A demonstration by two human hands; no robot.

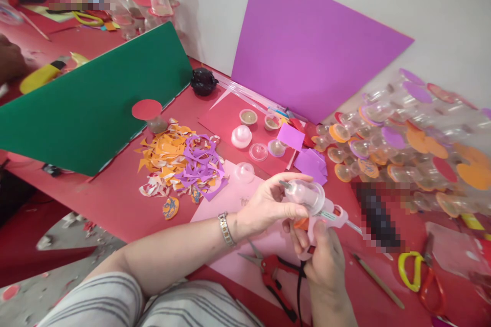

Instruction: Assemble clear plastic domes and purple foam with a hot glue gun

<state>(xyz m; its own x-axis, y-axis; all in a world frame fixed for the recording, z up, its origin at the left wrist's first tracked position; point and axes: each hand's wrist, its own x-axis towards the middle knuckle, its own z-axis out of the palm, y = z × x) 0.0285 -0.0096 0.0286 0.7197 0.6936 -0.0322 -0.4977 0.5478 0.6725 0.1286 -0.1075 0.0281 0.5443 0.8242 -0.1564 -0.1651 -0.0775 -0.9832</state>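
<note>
My right hand [327,255] is wrapped around the handle of a white hot glue gun [337,217] with an orange trigger. A clear glue stick sticks out of its back, and the dark metal nozzle points left. My left hand [266,204] has its fingers curled round a clear plastic cup [317,195], held on its side at the front of the gun. The cup overlaps the gun's nozzle end; I cannot tell whether they touch. Below both hands lies a pink sheet [215,245], with red-handled pruning shears [274,276] partly on it.
Orange and purple paper scraps [172,153] lie piled to the left, before a green board [95,97]. Small clear cups [241,136] stand on a red sheet. Many cup hourglasses [406,138] are stacked right. Scissors [410,271] lie front right. A co-worker's hand [10,59] shows far left.
</note>
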